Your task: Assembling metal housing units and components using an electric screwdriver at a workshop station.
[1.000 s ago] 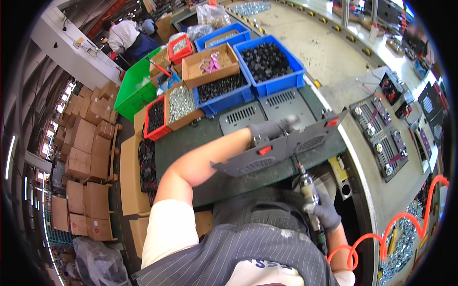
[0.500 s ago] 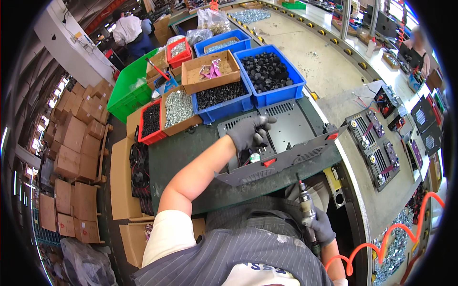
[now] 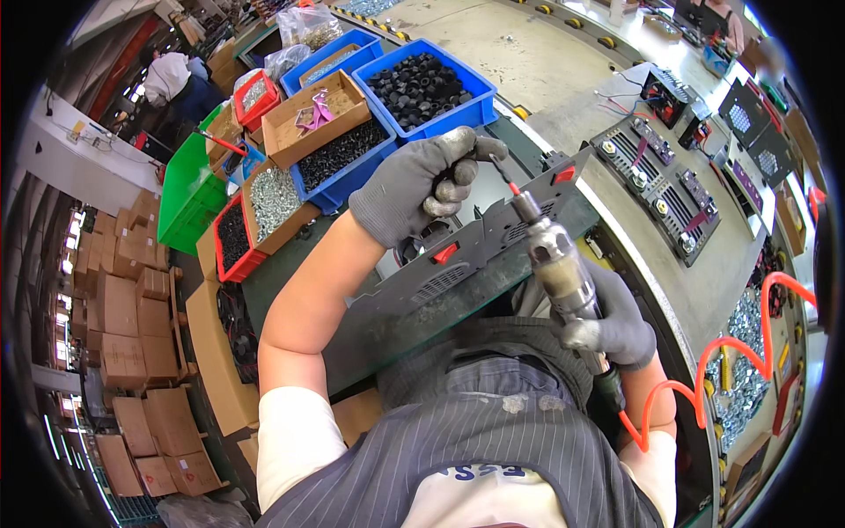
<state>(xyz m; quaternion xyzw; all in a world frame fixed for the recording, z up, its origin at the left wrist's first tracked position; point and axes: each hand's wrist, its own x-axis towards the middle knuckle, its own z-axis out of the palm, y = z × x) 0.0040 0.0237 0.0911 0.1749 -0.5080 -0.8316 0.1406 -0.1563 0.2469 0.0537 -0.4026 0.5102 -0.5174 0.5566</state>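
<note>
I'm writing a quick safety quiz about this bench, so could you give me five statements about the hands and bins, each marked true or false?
1. The right hand grips a driver. True.
2. The pink item is in the left hand. False: it lies in a cardboard box.
3. An orange coiled hose leads to the driver's rear end. True.
4. The rightmost blue bin holds silver screws. False: it holds chunky black pieces.
5. The left hand's fingers are close to the driver's bit. True.
</note>
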